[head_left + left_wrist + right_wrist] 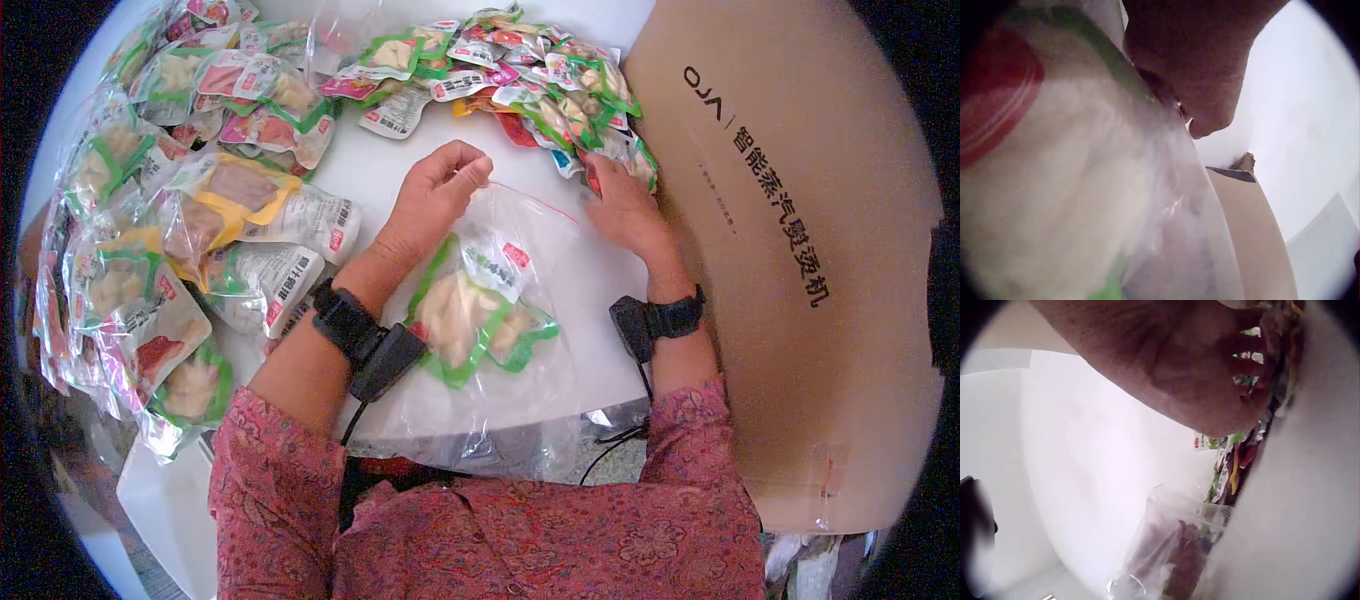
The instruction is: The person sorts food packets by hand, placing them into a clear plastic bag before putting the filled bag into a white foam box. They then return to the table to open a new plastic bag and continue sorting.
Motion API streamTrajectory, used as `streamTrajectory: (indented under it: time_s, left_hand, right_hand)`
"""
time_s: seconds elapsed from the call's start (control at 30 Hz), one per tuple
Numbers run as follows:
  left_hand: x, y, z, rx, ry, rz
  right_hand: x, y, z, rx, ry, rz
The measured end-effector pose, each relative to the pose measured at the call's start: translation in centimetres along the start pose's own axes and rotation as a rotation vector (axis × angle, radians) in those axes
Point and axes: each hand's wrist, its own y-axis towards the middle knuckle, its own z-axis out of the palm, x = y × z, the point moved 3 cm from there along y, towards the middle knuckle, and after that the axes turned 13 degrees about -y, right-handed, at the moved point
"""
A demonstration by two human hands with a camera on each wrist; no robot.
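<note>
My left hand (440,190) pinches the top edge of a clear plastic bag (548,235) between thumb and curled fingers. Inside the bag lie green-edged food packets (455,315) with pale, plump contents; in the left wrist view the filled bag (1072,175) hangs close before the camera. My right hand (628,212) reaches to the near right end of a heap of small packets (570,90). Its fingers are spread against the packets in the right wrist view, and their tips are hidden; I cannot tell whether they grip one.
Filled clear bags (260,200) of similar packets are piled along the left of the white table (400,150). A large cardboard box (800,250) with printed characters stands along the right side, close beside the right forearm.
</note>
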Motion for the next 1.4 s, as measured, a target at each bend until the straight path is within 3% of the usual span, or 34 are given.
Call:
streamTrajectory:
  time_s: [0.03,0.13,0.27,0.33,0.37,0.43,0.53,0.63,0.73,0.8,0.87,1.0,1.07,1.13,1.4]
  left_hand:
    - [0.0,0.0,-0.1,-0.003,0.001,0.0]
    - [0.3,0.0,-0.1,0.021,-0.159,-0.098]
    - [0.5,-0.1,0.3,0.098,-0.086,-0.072]
    - [1.0,0.0,0.3,0.143,-0.051,-0.05]
    - [1.3,0.1,0.4,0.191,-0.081,-0.035]
    - [1.1,0.0,0.6,0.24,-0.11,-0.022]
    - [0.0,-0.5,1.1,0.219,-0.008,-0.092]
    - [-1.0,-1.3,1.5,0.149,-0.254,-0.166]
    - [-0.4,-1.0,1.2,0.213,-0.317,-0.271]
    - [-0.2,-1.0,1.7,0.286,-0.553,-0.393]
    - [-0.1,-1.2,1.9,0.215,-0.54,-0.385]
    - [-0.5,-1.1,1.5,-0.005,-0.546,-0.315]
    - [-0.1,-0.6,0.4,-0.015,-0.551,-0.279]
    - [0.2,-0.2,-0.2,-0.022,-0.556,-0.243]
    - [0.3,-0.3,0.5,-0.002,-0.537,-0.271]
  right_hand:
    - [0.3,-0.1,-0.3,-0.101,0.118,-0.035]
    - [1.7,-1.0,-2.4,-0.121,0.384,-0.094]
    - [0.6,-0.7,-2.5,-0.052,0.488,-0.009]
    - [-1.1,0.1,-1.6,-0.167,0.967,-0.051]
    - [-1.2,0.2,-1.5,-0.167,0.967,-0.053]
    - [0.6,-0.2,-2.2,-0.027,1.595,-0.12]
    - [2.6,-0.1,-1.9,0.101,1.65,-0.209]
    - [3.3,-0.2,-1.2,0.041,1.63,-0.147]
    - [3.3,0.0,-1.1,0.026,1.613,-0.141]
    - [3.1,0.2,-0.7,-0.005,1.565,-0.137]
    - [2.9,0.2,-0.6,-0.037,1.518,-0.131]
    - [4.0,0.0,-1.2,-0.022,1.728,-0.143]
    - [4.0,0.1,-1.0,-0.047,1.762,-0.141]
    - [3.6,0.3,0.1,0.066,1.526,-0.096]
    - [4.1,0.0,0.8,-0.007,1.608,-0.085]
